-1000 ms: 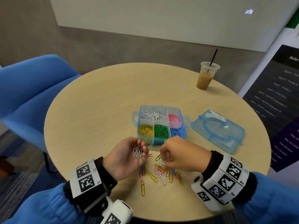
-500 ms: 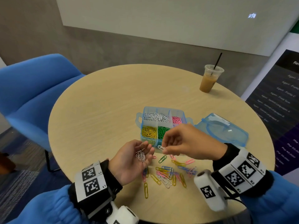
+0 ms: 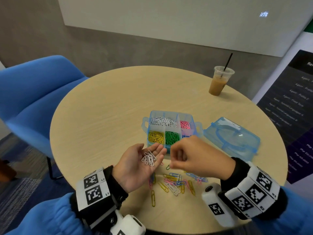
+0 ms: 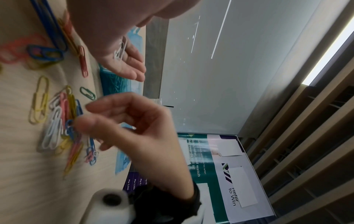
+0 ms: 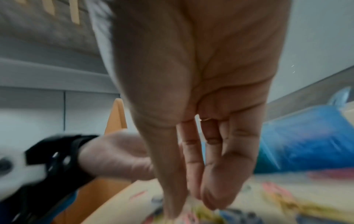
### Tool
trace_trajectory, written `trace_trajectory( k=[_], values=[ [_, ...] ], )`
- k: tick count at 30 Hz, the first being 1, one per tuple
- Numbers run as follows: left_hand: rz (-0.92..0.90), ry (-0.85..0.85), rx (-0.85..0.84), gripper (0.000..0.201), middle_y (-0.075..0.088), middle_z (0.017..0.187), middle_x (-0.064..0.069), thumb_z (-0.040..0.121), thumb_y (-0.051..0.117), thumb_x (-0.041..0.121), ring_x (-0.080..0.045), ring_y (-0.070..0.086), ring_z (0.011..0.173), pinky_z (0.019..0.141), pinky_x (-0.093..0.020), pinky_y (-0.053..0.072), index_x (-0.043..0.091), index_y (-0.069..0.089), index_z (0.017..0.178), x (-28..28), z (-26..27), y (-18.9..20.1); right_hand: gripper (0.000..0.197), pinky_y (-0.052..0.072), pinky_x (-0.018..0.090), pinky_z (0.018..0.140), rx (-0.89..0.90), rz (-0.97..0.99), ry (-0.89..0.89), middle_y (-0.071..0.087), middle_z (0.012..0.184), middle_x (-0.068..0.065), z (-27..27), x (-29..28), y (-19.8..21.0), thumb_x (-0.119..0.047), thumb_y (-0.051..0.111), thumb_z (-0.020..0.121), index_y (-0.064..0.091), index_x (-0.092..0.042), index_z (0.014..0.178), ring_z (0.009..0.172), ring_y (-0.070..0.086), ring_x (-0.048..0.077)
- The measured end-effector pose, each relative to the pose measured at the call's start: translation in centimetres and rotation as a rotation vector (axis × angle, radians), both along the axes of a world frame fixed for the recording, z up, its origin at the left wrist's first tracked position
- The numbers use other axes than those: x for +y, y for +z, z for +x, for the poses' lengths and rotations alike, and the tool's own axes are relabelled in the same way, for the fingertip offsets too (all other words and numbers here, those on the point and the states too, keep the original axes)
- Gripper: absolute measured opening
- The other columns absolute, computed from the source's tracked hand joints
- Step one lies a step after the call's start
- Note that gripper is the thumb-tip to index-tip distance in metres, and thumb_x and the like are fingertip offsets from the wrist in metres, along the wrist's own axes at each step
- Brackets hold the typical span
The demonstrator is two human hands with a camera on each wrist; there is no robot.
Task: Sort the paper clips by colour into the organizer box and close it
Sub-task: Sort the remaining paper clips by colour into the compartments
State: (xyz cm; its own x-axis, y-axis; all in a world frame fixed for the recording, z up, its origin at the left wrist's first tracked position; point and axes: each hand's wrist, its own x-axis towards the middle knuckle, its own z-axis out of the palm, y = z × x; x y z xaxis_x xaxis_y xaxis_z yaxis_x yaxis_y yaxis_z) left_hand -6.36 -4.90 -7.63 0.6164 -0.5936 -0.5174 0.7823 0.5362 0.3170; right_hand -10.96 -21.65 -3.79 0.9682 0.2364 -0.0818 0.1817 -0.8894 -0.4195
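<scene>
A round pale-wood table (image 3: 105,116) is standing before a grey wall (image 3: 33,39) bearing a white board (image 3: 169,17). A blue chair (image 3: 33,92) is sitting to its left, over what is possibly patterned carpet (image 3: 15,192). A dark poster (image 3: 291,106) is leaning at right.

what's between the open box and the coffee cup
Bare tabletop: in the head view nothing lies between the organizer box and the coffee cup.
</scene>
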Motion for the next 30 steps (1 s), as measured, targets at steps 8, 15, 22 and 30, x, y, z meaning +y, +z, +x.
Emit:
trace_trajectory(
  k=[8, 15, 22, 30],
  values=[
    [0.024, -0.015, -0.002, 0.041, 0.068, 0.086, -0.017, 0.103, 0.031, 0.022, -0.028, 0.071, 0.069, 0.066, -0.034, 0.058, -0.006, 0.061, 0.101, 0.3, 0.2, 0.0, 0.010, 0.049, 0.018, 0.062, 0.166, -0.142, 0.030, 0.066, 0.071, -0.007, -0.5, 0.0, -2.8, -0.022, 0.075, 0.082, 0.069, -0.014, 0.084, 0.061, 0.057, 0.003],
    [0.018, -0.035, -0.004, 0.040, 0.067, 0.084, -0.015, 0.102, 0.032, 0.022, -0.027, 0.071, 0.068, 0.063, -0.034, 0.059, -0.003, 0.062, 0.097, 0.4, 0.2, 0.2, 0.006, 0.049, 0.022, 0.062, 0.143, -0.163, -0.050, 0.068, 0.073, -0.001, 0.2, -1.9, -2.7, -0.013, 0.064, 0.086, 0.069, -0.014, 0.083, 0.064, 0.058, 0.008],
    [0.037, -0.013, -0.020, 0.039, 0.066, 0.078, -0.014, 0.103, 0.031, 0.021, -0.026, 0.071, 0.064, 0.061, -0.033, 0.059, -0.002, 0.061, 0.094, 0.5, 0.3, 0.5, 0.021, 0.050, 0.029, 0.067, 0.062, -0.123, -0.047, 0.064, 0.072, -0.004, -0.6, -0.5, -2.1, -0.035, 0.073, 0.081, 0.063, -0.018, 0.077, 0.064, 0.052, 0.006],
    [0.035, -0.004, -0.030, 0.038, 0.066, 0.076, -0.013, 0.102, 0.032, 0.020, -0.025, 0.071, 0.062, 0.062, -0.033, 0.059, -0.001, 0.062, 0.092, 0.7, 0.4, 0.6, 0.020, 0.055, 0.035, 0.070, 0.221, -0.162, -0.015, 0.055, 0.067, -0.007, -1.6, 1.5, -2.3, -0.027, 0.080, 0.072, 0.064, -0.016, 0.074, 0.070, 0.061, 0.017]
  ],
)
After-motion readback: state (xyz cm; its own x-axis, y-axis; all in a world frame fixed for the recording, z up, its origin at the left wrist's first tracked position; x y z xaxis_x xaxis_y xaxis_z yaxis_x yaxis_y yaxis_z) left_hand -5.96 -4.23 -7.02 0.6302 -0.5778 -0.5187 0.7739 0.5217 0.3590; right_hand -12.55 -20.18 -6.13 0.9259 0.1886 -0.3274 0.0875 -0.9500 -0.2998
